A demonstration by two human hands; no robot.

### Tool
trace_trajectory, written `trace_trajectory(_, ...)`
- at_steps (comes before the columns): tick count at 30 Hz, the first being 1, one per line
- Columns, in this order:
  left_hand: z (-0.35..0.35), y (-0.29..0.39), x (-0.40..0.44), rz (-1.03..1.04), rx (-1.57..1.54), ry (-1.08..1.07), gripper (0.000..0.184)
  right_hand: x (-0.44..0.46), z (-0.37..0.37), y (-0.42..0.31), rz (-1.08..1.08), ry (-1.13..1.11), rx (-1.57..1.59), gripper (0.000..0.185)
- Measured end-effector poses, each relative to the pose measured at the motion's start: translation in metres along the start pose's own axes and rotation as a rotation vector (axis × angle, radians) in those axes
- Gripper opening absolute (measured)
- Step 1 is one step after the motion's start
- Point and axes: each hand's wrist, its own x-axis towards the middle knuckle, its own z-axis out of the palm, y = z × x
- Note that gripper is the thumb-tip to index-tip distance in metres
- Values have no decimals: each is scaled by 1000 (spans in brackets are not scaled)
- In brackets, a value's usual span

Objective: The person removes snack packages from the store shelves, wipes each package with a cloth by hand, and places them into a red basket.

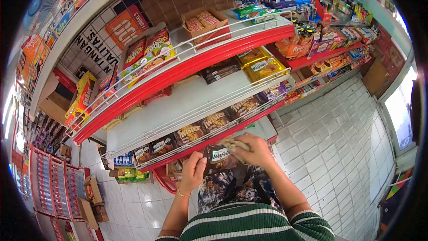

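A brown Wafello packet [216, 160] is in front of my body, just below the lowest red shelf edge. My left hand [193, 172] grips its left side, fingers closed. My right hand [255, 151] is closed on a crumpled beige cloth [236, 144], which lies against the packet's upper right part. Behind the packet, a row of Twister packs [216, 121] and brown Wafello packs [164, 145] stands on the lower shelf. Yellow Wafello packs [263, 66] sit at the right of the middle shelf [178, 102].
The top shelf holds a red snack box [205, 24] and green packs [256, 12] behind a white wire rail. A red basket [167, 180] is below the shelves. Bottle racks [53, 183] stand at left, a snack counter [321, 53] at right.
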Motion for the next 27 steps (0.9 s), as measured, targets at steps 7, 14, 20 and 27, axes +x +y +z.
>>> trace_trajectory(7, -4, -19, -3, -29, -124, -1, 10, -40, 23, 80, 573, 33, 947, 33)
trace_trajectory(14, 1, -15, 11, 322, -115, -197, 9, -56, 50, 65, 755, -84, 1768, 39)
trace_trajectory(20, 29, -49, -27, 62, -498, 54, 11, -47, 54, 77, 497, 91, 1784, 42)
trace_trajectory(27, 31, -29, -42, -372, -1335, 107, 43, -32, 49, 53, 297, 73, 1633, 46)
